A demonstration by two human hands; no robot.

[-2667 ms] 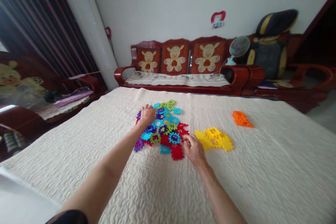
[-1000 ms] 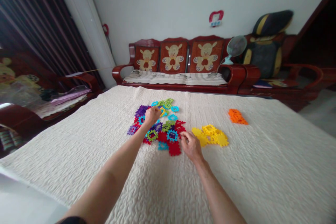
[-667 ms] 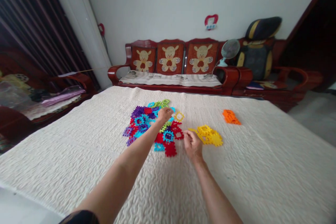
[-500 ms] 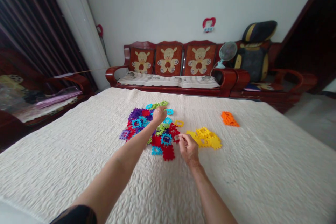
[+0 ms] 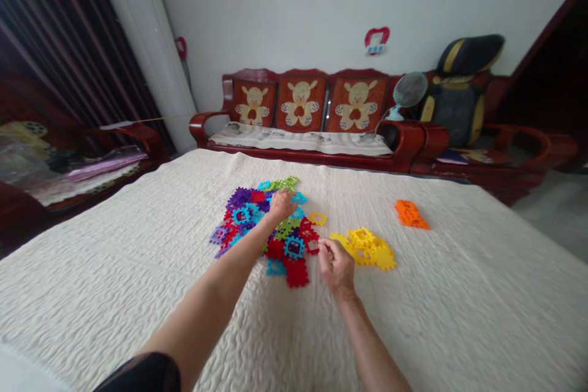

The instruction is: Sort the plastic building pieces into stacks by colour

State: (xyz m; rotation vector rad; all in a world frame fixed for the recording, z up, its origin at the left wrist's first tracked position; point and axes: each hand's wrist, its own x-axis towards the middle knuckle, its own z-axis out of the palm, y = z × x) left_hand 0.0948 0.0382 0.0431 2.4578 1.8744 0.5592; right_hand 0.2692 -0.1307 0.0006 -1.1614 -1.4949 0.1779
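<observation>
A mixed heap of toothed plastic tiles (image 5: 257, 220) in purple, blue, green and red lies on a cream quilted cover (image 5: 138, 269). My left hand (image 5: 281, 205) rests on the heap's far right side, fingers curled down onto the tiles. A single yellow frame tile (image 5: 317, 218) lies just right of it. My right hand (image 5: 335, 263) sits at the heap's near right edge, fingers pinched at a red tile (image 5: 311, 244). A pile of yellow tiles (image 5: 370, 246) lies right of that hand. A small orange pile (image 5: 410, 214) lies farther right.
A red wooden bench (image 5: 316, 128) with bear cushions stands behind the cover. A small fan (image 5: 408, 92) and a dark bag (image 5: 459, 92) are at its right end. A chair with cloth and bags (image 5: 92, 159) is on the left.
My left hand swept right across the heap and flicked one yellow tile out to its right side, then drew back onto the heap. My right hand stayed at the near right edge.
</observation>
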